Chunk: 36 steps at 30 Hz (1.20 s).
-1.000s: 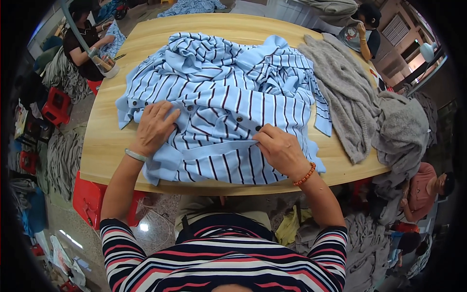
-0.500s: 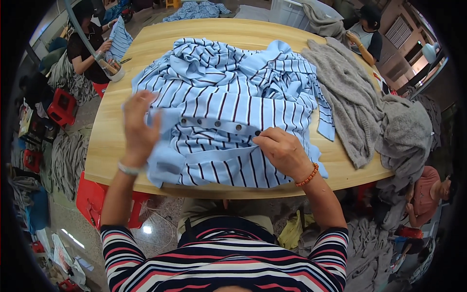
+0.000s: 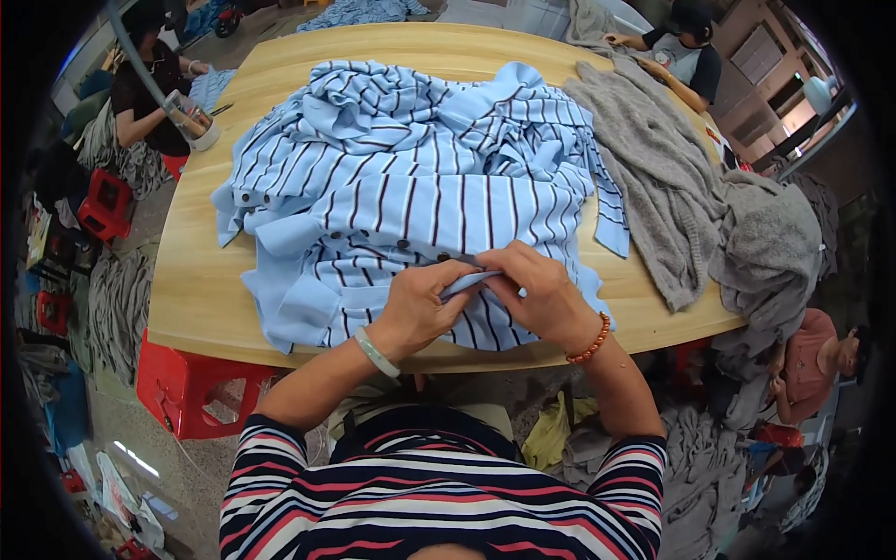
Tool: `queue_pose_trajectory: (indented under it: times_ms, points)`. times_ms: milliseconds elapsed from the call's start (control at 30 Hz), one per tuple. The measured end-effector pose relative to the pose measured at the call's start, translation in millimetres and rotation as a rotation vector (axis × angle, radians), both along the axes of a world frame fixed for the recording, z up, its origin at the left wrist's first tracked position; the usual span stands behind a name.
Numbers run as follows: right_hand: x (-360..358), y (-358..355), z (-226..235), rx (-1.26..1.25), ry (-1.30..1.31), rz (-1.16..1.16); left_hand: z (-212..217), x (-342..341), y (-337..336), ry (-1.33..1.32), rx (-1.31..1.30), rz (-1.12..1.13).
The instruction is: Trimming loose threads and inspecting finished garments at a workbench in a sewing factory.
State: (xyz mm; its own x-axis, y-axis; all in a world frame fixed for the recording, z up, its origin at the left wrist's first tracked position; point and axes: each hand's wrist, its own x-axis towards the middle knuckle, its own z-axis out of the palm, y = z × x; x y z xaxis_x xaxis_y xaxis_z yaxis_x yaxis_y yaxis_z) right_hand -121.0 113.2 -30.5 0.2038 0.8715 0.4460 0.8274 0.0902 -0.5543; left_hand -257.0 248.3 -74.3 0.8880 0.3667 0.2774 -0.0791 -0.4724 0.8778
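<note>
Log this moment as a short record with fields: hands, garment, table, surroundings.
left hand: left hand pinches a fold of the striped shirt's front edge
right hand: right hand grips the same fold, fingertips meeting the left's
garment: light blue striped shirt, crumpled, dark buttons along its placket
table: wooden table, shirt spread over its middle
beside it: grey knit garments piled at the right end
wrists: pale bangle on the left, orange bead bracelet on the right
below: red stool under the table's edge

I find no screens, signs or labels in view — only what may be pale plastic bags (image 3: 126, 490) on the floor at lower left, too blurred to tell.
</note>
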Motion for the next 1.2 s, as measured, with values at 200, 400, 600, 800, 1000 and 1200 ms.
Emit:
queue_pose_trajectory:
  times_ms: [200,400,600,800,1000,1200]
  points:
    - [-4,8,-23,0.069,-0.161,0.080,-4,-11,5,0.064,0.216,0.097]
    - [-13,-5,-20,0.076,-0.222,0.057,-8,-8,4,0.078,0.194,0.054]
    - [-11,-15,-9,0.056,-0.135,0.008,-15,-3,17,0.203,-0.842,-0.342]
    - [-15,-16,-7,0.024,-0.127,0.042,-31,7,2,0.006,-1.238,-0.226]
    - [-24,-20,-5,-0.020,-0.207,0.005,-21,4,-4,-0.008,-0.975,-0.106]
    - [-31,-14,-8,0.010,-0.269,-0.094,-14,6,-9,-0.070,-0.908,-0.035]
